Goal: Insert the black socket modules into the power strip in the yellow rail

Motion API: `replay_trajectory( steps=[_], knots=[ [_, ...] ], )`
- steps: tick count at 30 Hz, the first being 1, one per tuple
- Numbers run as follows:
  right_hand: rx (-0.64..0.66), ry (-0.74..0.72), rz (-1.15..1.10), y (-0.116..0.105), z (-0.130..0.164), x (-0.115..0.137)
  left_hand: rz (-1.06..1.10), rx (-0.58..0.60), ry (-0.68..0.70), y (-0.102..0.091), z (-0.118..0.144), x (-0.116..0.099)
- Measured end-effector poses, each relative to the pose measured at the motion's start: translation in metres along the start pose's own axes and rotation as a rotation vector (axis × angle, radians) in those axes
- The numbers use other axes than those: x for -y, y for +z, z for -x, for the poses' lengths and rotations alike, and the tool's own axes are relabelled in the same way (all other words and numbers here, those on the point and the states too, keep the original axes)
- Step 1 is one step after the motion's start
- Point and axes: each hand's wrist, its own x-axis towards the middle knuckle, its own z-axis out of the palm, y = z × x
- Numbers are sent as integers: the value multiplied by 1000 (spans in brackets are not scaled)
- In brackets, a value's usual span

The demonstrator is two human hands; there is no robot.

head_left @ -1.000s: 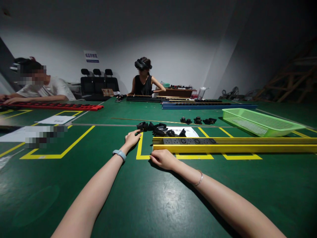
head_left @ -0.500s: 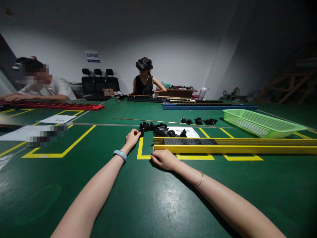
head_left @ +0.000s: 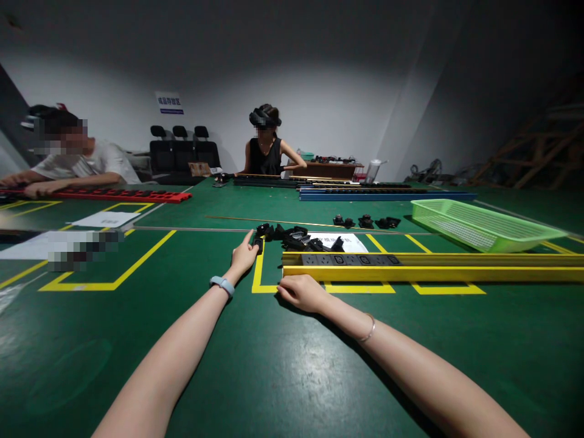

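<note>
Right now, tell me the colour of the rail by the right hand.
Yellow rail, head view.

One head-worn view looks forward and down, low across the green table.

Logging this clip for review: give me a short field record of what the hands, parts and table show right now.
Left hand: left hand pinches a small black part at the near edge of the pile of black parts
Right hand: right hand rests at the left end of the yellow rail
Rail: lies flat, black sockets seated in it
Table: green table with yellow tape lines
Nearby: green basket beyond the rail
Others: two people seated across the table
</note>
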Motion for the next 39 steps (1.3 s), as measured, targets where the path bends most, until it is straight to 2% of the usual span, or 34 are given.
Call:
replay_trajectory(
  steps=[7,11,15,20,22,28,39],
  knots=[
    [-8,-5,7,-1,0,1,12,-8,-52,-4,1,-6],
    [-6,-2,14,-2,0,1,-35,-19,1,-3,3,-5],
    [2,-6,5,-2,0,1,-169,-108,107,1,5,-5],
    [-3,-2,8,-1,0,1,-250,-191,102,6,7,-3],
    [-2,-1,9,-2,0,1,-227,-179,136,6,6,-1],
    [2,2,16,-3,0,2,-182,-33,303,6,6,-1],
    [-11,0,17,-1,1,1,-171,-44,283,13,3,9]
  ],
)
